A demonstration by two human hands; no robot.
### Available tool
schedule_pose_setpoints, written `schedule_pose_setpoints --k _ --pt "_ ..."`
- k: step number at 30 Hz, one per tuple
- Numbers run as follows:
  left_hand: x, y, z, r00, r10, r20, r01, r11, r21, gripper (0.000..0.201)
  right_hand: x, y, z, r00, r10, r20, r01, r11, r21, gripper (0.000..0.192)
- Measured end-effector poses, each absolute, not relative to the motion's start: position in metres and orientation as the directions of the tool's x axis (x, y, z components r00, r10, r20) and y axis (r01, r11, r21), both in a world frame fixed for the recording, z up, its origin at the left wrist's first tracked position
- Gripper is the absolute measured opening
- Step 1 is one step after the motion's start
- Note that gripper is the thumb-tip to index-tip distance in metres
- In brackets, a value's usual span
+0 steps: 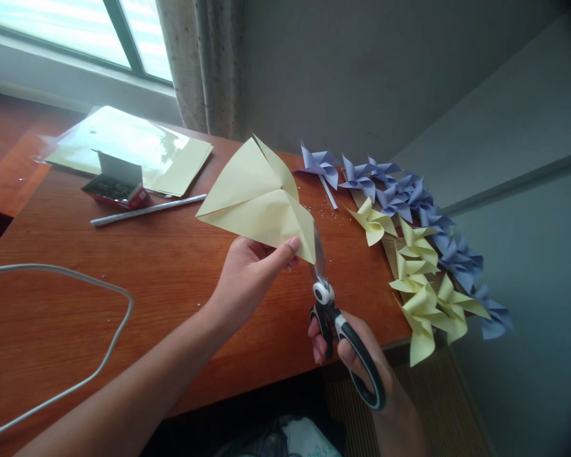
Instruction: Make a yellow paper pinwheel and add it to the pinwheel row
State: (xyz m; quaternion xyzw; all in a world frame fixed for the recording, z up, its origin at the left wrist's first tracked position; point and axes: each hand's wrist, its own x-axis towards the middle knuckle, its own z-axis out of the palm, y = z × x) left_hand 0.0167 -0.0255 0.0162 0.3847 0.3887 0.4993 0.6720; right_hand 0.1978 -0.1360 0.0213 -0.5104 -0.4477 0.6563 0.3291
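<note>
My left hand (252,266) pinches a pale yellow sheet of paper (247,184) between thumb and fingers, above the table. Creases cross at the sheet's middle, and slits run in from its edges. In my right hand (361,349) is a pair of scissors (324,295) with black and white handles, my thumb and fingers through the loops. The scissor blades point up at the paper's right-hand corner, beside my left thumb. Part of the blades is hidden behind the paper.
Blue pinwheels (394,197) and yellow pinwheels (421,311) lie along the wooden table's (171,279) right edge. Farther back are a pack of paper (124,139), an open small box (117,184) of tiny metal pieces and a rolled paper stick (147,211). A white cable (124,298) curves at left.
</note>
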Motion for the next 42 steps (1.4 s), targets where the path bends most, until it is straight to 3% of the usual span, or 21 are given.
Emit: schedule_pose_setpoints --k 42 --pt "0.0190 -0.0251 0.0194 0.198 0.973 -0.120 -0.358 0.186 0.915 0.022 0.1950 -0.1389 0.0281 -0.166 0.898 -0.409 0.031 -0.409 -0.912 0.051"
